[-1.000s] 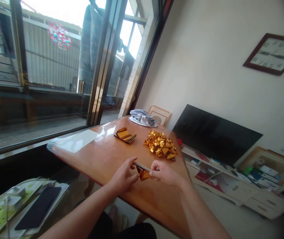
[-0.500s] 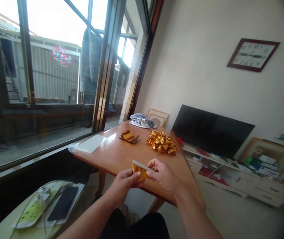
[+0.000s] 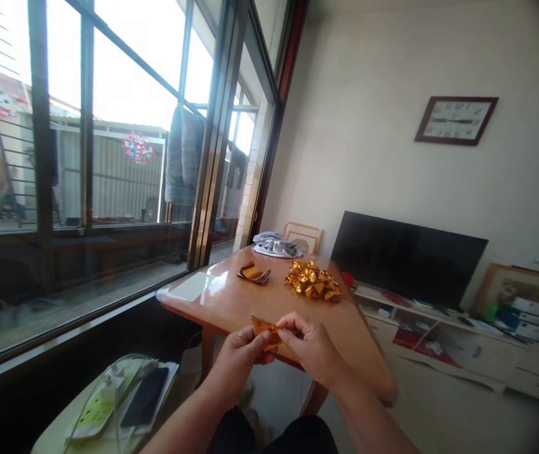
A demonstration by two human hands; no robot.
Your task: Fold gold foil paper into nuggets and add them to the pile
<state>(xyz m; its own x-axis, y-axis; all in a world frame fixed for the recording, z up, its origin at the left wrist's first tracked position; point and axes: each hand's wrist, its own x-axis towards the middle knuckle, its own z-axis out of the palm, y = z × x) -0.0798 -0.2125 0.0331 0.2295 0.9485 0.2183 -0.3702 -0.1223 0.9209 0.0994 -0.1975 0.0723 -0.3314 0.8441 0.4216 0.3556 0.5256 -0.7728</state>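
Note:
Between my two hands is a small piece of gold foil paper [image 3: 263, 325], partly folded, held just over the near edge of the wooden table [image 3: 231, 302]. My left hand [image 3: 243, 353] pinches its left and lower part between thumb and fingers. At its right end, the thumb and forefinger of my right hand [image 3: 304, 340] grip the upper edge. Farther back on the table lies a stack of flat gold foil sheets [image 3: 254, 273]. To the right of that stack is a heap of folded gold foil pieces [image 3: 314, 280].
Folded clothes [image 3: 276, 244] lie at the table's far end, and a white sheet [image 3: 186, 287] at its left corner. At my lower left, a stool bears a power strip [image 3: 96, 410] and a phone [image 3: 145, 397]. A television [image 3: 408, 258] stands beyond the table.
A second ago the foil was low over the table with my left fingers looser; both hands now pinch it at the table's edge. Its pale upper edge has turned over to gold. The view has shifted.

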